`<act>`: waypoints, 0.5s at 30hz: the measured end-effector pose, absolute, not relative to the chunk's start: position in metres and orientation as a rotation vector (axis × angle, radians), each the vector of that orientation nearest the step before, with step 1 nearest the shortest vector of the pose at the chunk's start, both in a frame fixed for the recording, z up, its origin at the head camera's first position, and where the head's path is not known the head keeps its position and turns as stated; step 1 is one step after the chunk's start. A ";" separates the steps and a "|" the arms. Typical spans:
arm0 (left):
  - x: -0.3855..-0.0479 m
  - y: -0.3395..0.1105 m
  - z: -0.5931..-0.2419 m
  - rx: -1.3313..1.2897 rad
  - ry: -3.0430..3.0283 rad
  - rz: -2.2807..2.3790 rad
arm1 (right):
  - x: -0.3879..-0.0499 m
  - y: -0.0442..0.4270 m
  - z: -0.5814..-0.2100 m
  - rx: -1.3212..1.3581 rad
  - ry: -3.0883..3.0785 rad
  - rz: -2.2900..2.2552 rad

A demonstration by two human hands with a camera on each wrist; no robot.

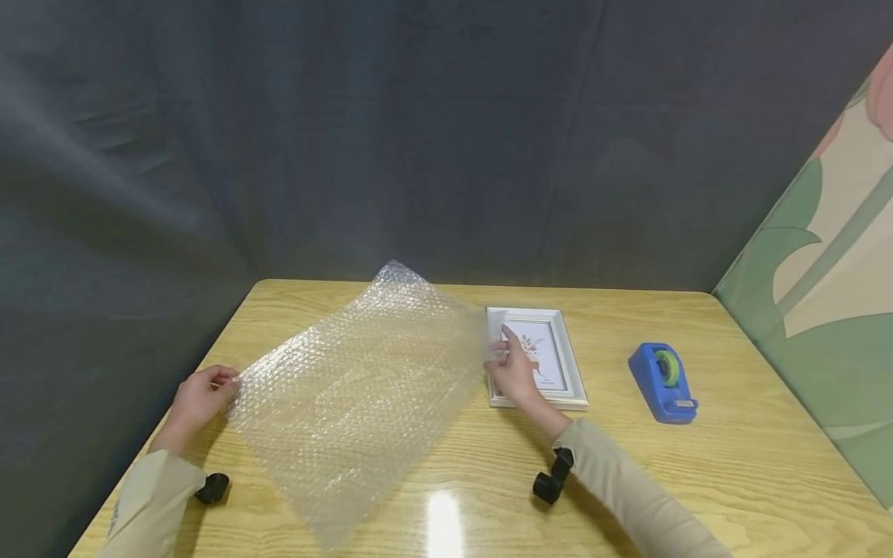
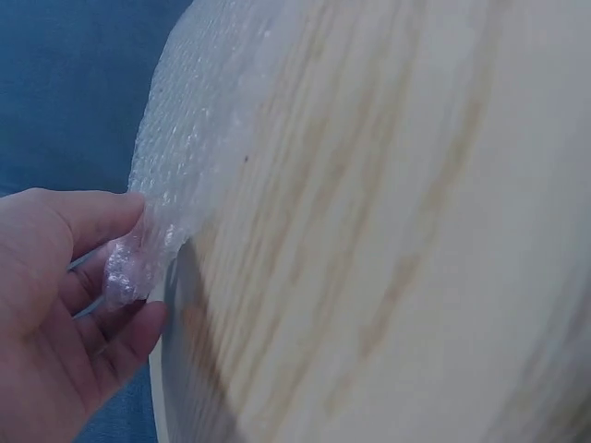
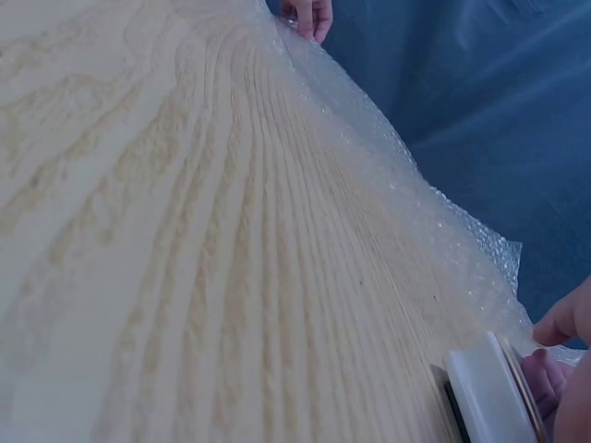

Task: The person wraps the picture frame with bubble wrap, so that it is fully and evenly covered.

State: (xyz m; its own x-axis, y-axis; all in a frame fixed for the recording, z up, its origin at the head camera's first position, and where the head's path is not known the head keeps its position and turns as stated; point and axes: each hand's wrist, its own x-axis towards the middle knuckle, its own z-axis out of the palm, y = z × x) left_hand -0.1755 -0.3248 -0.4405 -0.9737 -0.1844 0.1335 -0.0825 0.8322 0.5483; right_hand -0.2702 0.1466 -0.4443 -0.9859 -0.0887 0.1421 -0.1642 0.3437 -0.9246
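A clear sheet of bubble wrap is spread at a slant between the two hands. My left hand pinches its left corner between thumb and fingers, and the left wrist view shows the bunched plastic in that hand. At the sheet's right end, my right hand grips the edge above a white photo frame with a floral print. The right wrist view catches only part of this hand, close to the frame's border.
A blue tape dispenser with a green roll stands on the wooden table, to the right of the frame. Dark cloth hangs behind the table, and a leaf-patterned panel rises along its right side.
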 end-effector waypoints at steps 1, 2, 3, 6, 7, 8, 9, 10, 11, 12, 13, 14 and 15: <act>-0.175 -0.325 -0.440 0.205 -2.829 -0.827 | -0.271 0.147 -0.445 0.232 -2.530 1.724; -0.174 -0.324 -0.439 0.206 -2.834 -0.813 | -0.271 0.148 -0.446 0.225 -2.544 1.702; -0.174 -0.324 -0.438 0.212 -2.839 -0.794 | -0.272 0.149 -0.446 0.217 -2.560 1.684; -0.174 -0.319 -0.430 0.238 -2.869 -0.700 | -0.274 0.156 -0.444 0.218 -2.592 1.670; -0.175 -0.316 -0.426 0.252 -2.877 -0.660 | -0.275 0.159 -0.444 0.225 -2.598 1.668; -0.177 -0.313 -0.422 0.264 -2.885 -0.627 | -0.275 0.163 -0.442 0.236 -2.603 1.675; -0.180 -0.308 -0.417 0.271 -2.888 -0.601 | -0.276 0.166 -0.441 0.254 -2.603 1.680; -0.183 -0.303 -0.413 0.273 -2.889 -0.580 | -0.276 0.170 -0.440 0.276 -2.600 1.674; -0.187 -0.297 -0.409 0.265 -2.882 -0.565 | -0.277 0.175 -0.438 0.296 -2.605 1.645; -0.191 -0.290 -0.405 0.254 -2.882 -0.558 | -0.278 0.179 -0.437 0.310 -2.613 1.628; -0.195 -0.282 -0.400 0.244 -2.882 -0.568 | -0.279 0.184 -0.436 0.326 -2.624 1.605; -0.199 -0.273 -0.396 0.216 -2.883 -0.592 | -0.279 0.189 -0.435 0.340 -2.638 1.576; -0.204 -0.263 -0.393 0.182 -2.884 -0.620 | -0.280 0.194 -0.434 0.353 -2.650 1.549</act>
